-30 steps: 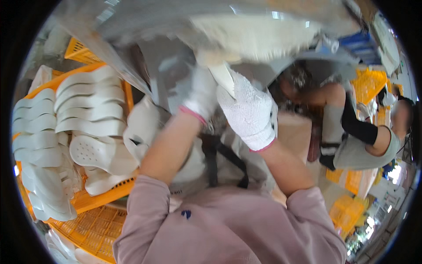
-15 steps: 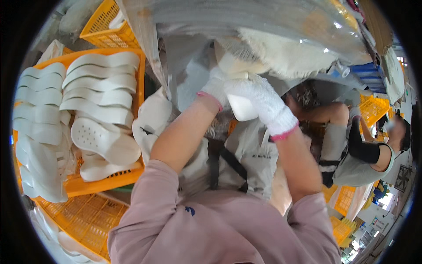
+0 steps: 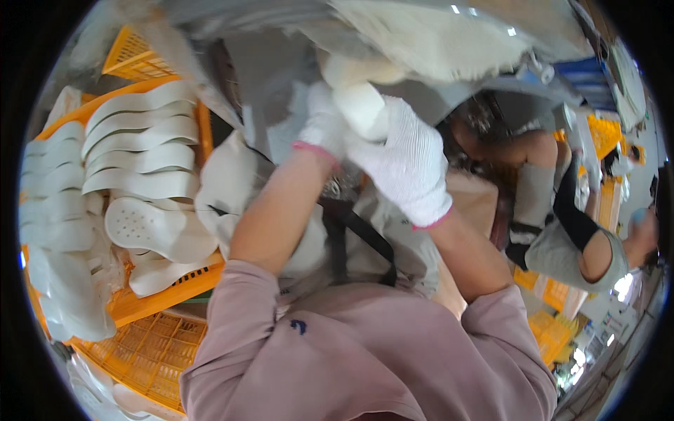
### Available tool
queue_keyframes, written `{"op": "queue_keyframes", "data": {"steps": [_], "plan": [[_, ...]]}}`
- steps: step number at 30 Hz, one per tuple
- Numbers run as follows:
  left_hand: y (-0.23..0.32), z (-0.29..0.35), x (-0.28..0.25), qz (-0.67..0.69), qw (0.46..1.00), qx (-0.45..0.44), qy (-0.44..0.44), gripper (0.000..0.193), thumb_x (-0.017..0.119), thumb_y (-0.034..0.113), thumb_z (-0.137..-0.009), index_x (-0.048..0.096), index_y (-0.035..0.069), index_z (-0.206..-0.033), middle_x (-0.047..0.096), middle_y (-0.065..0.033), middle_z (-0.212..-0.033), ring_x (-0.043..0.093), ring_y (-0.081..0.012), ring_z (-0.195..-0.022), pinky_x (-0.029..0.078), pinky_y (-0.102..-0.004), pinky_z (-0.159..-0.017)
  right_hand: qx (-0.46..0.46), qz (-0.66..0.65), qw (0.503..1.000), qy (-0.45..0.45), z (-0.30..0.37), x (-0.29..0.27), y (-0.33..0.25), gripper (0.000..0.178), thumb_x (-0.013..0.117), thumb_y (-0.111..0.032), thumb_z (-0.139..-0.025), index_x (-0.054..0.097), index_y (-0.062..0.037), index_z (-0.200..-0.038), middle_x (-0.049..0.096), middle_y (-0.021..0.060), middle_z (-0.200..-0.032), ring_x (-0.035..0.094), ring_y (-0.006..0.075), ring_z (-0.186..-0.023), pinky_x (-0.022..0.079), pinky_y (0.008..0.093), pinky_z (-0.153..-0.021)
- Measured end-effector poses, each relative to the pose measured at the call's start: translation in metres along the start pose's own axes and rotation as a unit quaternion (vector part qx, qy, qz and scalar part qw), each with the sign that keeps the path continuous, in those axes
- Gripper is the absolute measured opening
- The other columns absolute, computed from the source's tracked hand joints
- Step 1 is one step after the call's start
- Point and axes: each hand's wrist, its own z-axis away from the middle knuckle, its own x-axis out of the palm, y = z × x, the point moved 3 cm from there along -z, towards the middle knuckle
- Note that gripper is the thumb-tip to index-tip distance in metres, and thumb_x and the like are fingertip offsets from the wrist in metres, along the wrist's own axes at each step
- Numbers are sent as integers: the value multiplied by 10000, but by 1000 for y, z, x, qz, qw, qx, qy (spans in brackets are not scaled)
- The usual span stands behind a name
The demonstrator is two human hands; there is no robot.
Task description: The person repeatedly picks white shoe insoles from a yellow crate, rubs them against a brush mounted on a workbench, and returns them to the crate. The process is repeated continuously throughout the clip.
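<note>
A white shoe sole is between my two hands, just below a pale, rounded buffing wheel. Whether the sole touches the wheel is unclear. My right hand, in a white knit glove with a pink cuff, is closed around the sole's right side. On its other side, my left hand, gloved the same way, grips it with fingers partly hidden. To my left, an orange crate holds stacks of similar white wavy soles; one lying on top has small holes.
Grey plastic sheeting and shaggy whitish cloth hang above the work spot. At lower left sits another orange crate, with one more at upper left. A seated co-worker is to the right, a bare leg close to my work spot.
The sole's rounded end has swung from pointing toward me, below my hands, to facing up near the wheel. My right hand has turned with it. The whole view has shifted slightly.
</note>
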Motion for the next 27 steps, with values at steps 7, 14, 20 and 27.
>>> {"op": "queue_keyframes", "data": {"steps": [7,14,20,27], "plan": [[-30,42,27,-309,904,250,158,328,529,347,-1054,672,72,-1161,706,-136,-1022,705,-320,-946,604,-456,-833,37,53,994,90,-9,8,-7,551,899,-451,-771,723,-37,-1089,760,185,-890,773,355,-800,618,427,-740],[-47,31,29,335,921,-189,64,331,569,370,-1026,663,71,-1131,687,-163,-968,693,-357,-850,609,-512,-777,66,159,961,-215,26,-20,-26,367,773,-308,-871,726,-67,-1144,725,162,-1097,711,381,-1021,592,476,-842],[7,22,19,237,943,-52,230,441,542,458,-1040,657,60,-1191,678,-157,-1072,665,-356,-956,545,-514,-891,-3,127,980,-153,-21,-12,-13,229,680,-259,-870,727,-65,-981,724,198,-881,710,409,-843,586,490,-744],[-37,55,38,342,932,-89,85,585,434,523,-1131,614,23,-1377,684,-130,-1344,668,-281,-1190,526,-410,-1069,439,-577,688,-22,97,-20,19,442,722,-45,-936,614,75,-1347,732,153,-1220,745,268,-1054,600,361,-892]]}}
